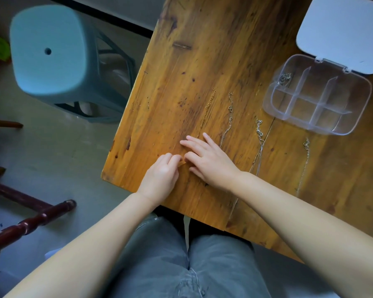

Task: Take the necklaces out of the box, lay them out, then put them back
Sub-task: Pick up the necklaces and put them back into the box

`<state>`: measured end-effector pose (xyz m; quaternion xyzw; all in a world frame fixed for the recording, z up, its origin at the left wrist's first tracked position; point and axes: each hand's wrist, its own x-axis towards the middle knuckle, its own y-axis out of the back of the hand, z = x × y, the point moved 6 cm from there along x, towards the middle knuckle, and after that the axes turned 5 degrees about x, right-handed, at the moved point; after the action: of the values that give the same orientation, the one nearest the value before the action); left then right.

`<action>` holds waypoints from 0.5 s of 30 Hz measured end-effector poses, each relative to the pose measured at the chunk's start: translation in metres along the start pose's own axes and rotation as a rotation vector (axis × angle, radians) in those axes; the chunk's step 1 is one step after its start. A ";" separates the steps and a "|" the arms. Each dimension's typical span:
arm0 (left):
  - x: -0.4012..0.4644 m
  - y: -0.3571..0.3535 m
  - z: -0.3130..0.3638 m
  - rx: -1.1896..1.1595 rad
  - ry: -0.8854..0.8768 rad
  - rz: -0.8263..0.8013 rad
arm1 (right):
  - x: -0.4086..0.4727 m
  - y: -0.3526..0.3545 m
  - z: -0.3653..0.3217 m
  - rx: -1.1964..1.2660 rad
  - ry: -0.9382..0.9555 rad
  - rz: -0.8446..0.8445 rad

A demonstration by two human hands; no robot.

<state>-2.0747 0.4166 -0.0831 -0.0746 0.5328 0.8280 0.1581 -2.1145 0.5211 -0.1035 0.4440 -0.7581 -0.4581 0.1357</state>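
Observation:
Several thin necklaces lie stretched side by side on the wooden table (202, 61). A gold necklace (207, 108) is leftmost, then a silver one (229, 117), another silver one (259, 143), and a fourth (305, 160) to the right. My right hand (207, 160) lies flat over the near end of the gold necklace, fingers spread. My left hand (162, 173) pinches at the table beside it, fingertips touching the right thumb; what it pinches is hidden. A clear compartment box (319, 97) stands open at the right, one necklace (285, 78) bunched in its far-left compartment.
The box's white lid (342, 31) lies folded back beyond it. A teal plastic stool (50, 52) stands on the floor left of the table. Dark red wooden chair rails (30, 220) lie low at the left. My knees in grey jeans (181, 265) sit under the table's near edge.

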 end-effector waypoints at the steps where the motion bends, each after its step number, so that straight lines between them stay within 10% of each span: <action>1: 0.002 0.003 0.001 -0.042 0.027 0.016 | 0.000 -0.001 0.001 0.006 -0.015 -0.001; 8: 0.037 0.069 0.019 -0.293 0.177 0.366 | -0.008 0.043 0.029 0.620 -0.335 0.166; 15: 0.118 0.076 0.084 -0.396 0.080 0.332 | -0.081 0.137 0.108 1.730 -0.621 0.752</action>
<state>-2.2073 0.4845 -0.0168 -0.0484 0.3714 0.9270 -0.0190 -2.2096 0.6733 -0.0341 -0.0190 -0.9247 0.2297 -0.3031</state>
